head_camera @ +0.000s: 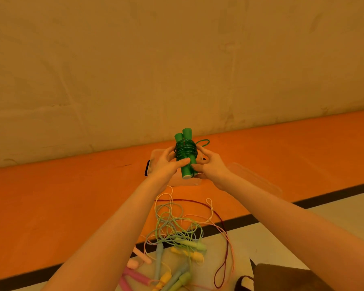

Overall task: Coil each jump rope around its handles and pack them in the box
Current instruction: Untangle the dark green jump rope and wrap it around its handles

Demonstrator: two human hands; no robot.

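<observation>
Behind everything I see a plain tan wall (177,59) filling the upper half of the head view, and below it a wide orange floor band (61,185) edged by a black line (334,196), with pale flooring (303,238) nearer to me.

On the orange band lies a clear plastic box (156,156) with a black latch (147,168) on its left side; what looks like its clear lid (254,179) lies just to the right, though it is faint and I cannot be sure of that.

Nearer to me, a loose tangle of jump ropes (177,234) sprawls across the black line: pale green, cream, pink and dark red cords loop over one another, and their pastel handles (177,274) lie in a heap on the pale floor. A brown object (286,278) shows at the lower right corner.

Both forearms reach forward, and the green jump rope (185,152) is held up in the air above the box. Its two handles stand side by side, nearly upright, with the green cord wound many times round their middle and a short loop sticking out to the right. My left hand (166,162) grips the bundle, the thumb curled across the handles under the coil. My right hand (210,164) is at the bundle's right side, its fingertips at the coil; whether it pinches the cord I cannot tell.
</observation>
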